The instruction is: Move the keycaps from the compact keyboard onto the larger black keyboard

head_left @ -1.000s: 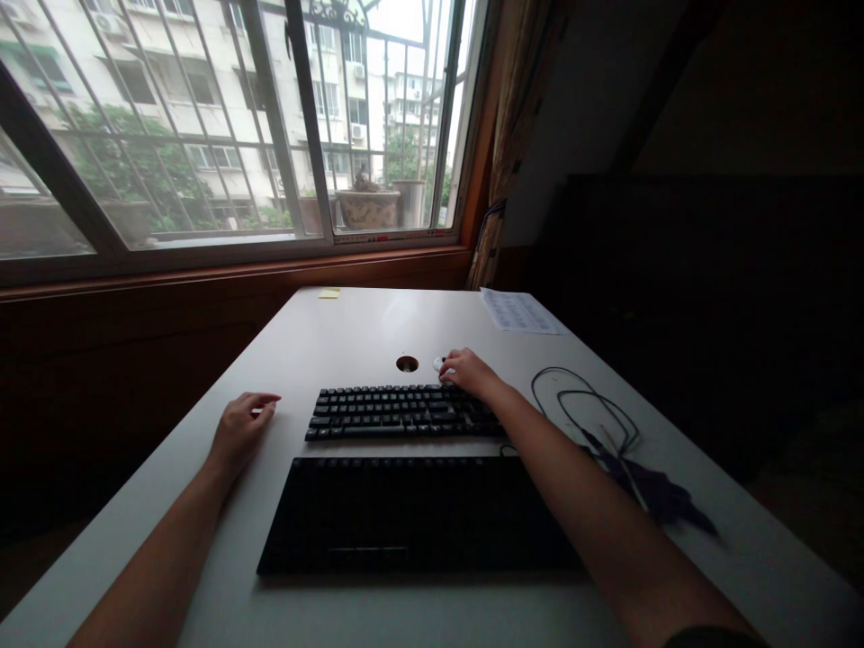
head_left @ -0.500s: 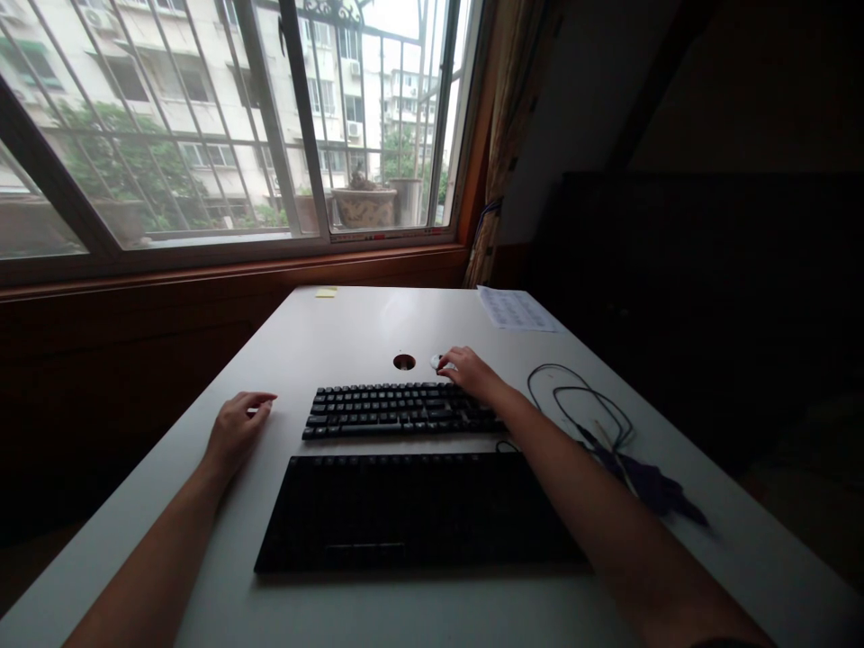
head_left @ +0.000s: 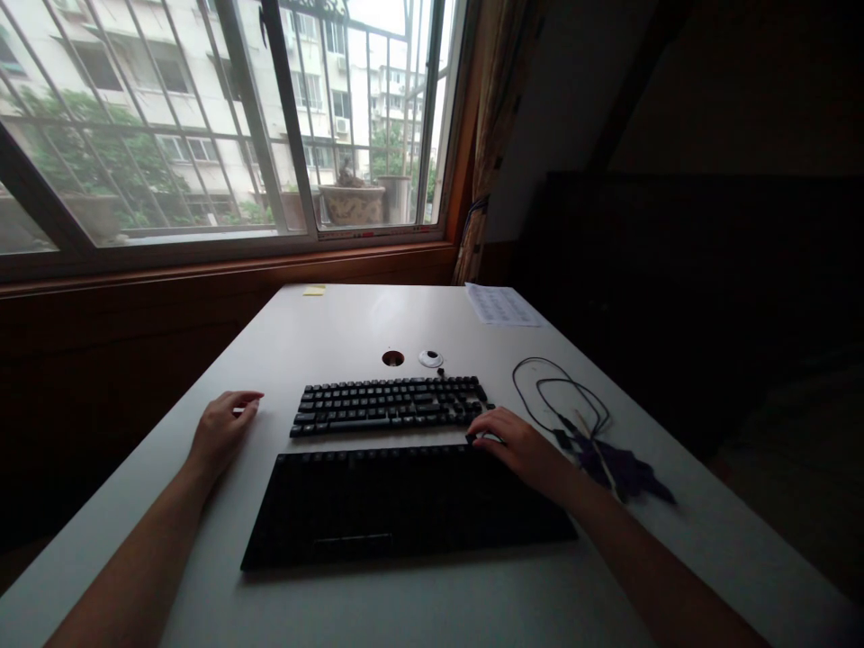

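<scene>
Two black keyboards lie one behind the other on the white counter. The far keyboard point(head_left: 388, 405) carries rows of dark keys with pale marks, faintly lit by window light along their tops; toward its right end the rows look broken, with lighter patches between keys. The near keyboard point(head_left: 405, 504) is larger in view and much darker: a row of small key tops shows along its far edge, a thin pale outline sits near its front edge, left of the middle, and the rest is too dark to make out.

The right hand point(head_left: 517, 445) is over the near keyboard's far right corner, just beside the right end of the far keyboard. Its thumb and fingers curl close toward each other, and a small dark piece point(head_left: 471, 438) shows at the fingertips; I cannot tell whether they grip it. The left hand point(head_left: 220, 427) rests on the counter point(head_left: 337, 612) left of both keyboards, loosely curled, a gap between thumb and forefinger, nothing visible in it.

Behind the far keyboard sit a white disc point(head_left: 427, 362) with a dark centre and, just beside it, a small black bit point(head_left: 441, 371). At right, a looped black cable point(head_left: 579, 387) lies near a crumpled purple cloth point(head_left: 627, 472).
</scene>
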Available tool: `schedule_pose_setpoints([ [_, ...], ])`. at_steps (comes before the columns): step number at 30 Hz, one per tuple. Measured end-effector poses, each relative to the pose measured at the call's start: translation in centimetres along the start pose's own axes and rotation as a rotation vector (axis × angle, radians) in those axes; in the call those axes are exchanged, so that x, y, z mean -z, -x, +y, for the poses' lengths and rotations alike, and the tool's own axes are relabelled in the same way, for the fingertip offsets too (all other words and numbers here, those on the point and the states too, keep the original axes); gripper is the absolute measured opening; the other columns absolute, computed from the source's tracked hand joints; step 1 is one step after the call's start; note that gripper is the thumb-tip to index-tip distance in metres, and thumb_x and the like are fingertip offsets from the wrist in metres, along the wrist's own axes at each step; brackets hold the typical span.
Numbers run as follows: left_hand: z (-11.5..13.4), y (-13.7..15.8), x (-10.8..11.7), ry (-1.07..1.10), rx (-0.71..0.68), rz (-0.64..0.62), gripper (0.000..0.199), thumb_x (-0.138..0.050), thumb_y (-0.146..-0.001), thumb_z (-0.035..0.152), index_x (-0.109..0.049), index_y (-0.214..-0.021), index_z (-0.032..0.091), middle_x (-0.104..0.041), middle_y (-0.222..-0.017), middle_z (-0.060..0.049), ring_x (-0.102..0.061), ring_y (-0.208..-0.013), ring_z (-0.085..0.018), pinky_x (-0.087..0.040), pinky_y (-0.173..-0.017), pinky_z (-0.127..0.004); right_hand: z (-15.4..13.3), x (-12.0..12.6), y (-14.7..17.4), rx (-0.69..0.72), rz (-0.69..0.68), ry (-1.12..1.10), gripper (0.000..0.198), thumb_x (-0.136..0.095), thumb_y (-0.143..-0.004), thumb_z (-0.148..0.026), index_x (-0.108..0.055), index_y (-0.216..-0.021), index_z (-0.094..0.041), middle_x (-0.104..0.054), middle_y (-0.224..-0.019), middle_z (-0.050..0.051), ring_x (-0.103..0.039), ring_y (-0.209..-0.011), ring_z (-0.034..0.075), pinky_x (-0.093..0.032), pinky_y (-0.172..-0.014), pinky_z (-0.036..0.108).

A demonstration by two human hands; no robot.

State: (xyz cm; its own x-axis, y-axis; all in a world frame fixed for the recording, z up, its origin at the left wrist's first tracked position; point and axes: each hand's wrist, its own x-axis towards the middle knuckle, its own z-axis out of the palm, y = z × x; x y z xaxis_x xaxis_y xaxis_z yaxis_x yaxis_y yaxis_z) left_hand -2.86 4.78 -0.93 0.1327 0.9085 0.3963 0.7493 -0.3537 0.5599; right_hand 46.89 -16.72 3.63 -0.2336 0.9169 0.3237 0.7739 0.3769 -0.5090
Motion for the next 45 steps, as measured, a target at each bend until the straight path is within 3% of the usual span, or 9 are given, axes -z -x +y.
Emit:
schedule_pose_setpoints([
  [8,0.5,0.1,0.2,0.013,-0.001,-0.004,0.039,-0.051,-0.085,0.047,-0.074,-0.098,0.019,-0.07,-0.105,-0.009,-0.069,-0.092,-0.024,-0.06,-0.085,-0.037,0.3,-1.8,1.3,0.009,0.048,0.064,0.01,-0.06,-0.095,-0.019,-0.065,-0.102,-0.024,-0.07,-0.102,0.006,-0.063,-0.1,0.024,-0.052,-0.092,0.042],
  [27,0.7,0.1,0.3,0.005,-0.008,-0.007,0.039,-0.051,-0.084,0.048,-0.075,-0.096,0.02,-0.07,-0.104,-0.009,-0.069,-0.088,-0.024,-0.06,-0.085,-0.037,0.0,-2.4,1.9,-0.033,0.112,0.018,0.017,-0.065,-0.089,-0.017,-0.066,-0.103,-0.026,-0.069,-0.103,0.005,-0.065,-0.1,0.023,-0.055,-0.091,0.041],
  [35,0.0,0.2,0.1,0.005,-0.009,-0.012,0.039,-0.052,-0.085,0.049,-0.075,-0.097,0.02,-0.07,-0.106,-0.009,-0.068,-0.093,-0.024,-0.059,-0.087,-0.037,0.0,-2.3,2.3,-0.055,0.152,-0.041,0.022,-0.063,-0.092,-0.025,-0.064,-0.114,-0.028,-0.068,-0.11,0.006,-0.066,-0.105,0.023,-0.056,-0.094,0.04],
  [45,0.1,0.2,0.1,-0.008,-0.01,-0.01,0.04,-0.051,-0.085,0.049,-0.075,-0.097,0.02,-0.07,-0.106,-0.009,-0.069,-0.09,-0.024,-0.059,-0.085,-0.036,-0.5,-2.4,2.5,0.021,0.176,-0.02,0.016,-0.06,-0.094,-0.023,-0.07,-0.104,-0.029,-0.066,-0.105,0.007,-0.066,-0.1,0.022,-0.058,-0.089,0.039],
])
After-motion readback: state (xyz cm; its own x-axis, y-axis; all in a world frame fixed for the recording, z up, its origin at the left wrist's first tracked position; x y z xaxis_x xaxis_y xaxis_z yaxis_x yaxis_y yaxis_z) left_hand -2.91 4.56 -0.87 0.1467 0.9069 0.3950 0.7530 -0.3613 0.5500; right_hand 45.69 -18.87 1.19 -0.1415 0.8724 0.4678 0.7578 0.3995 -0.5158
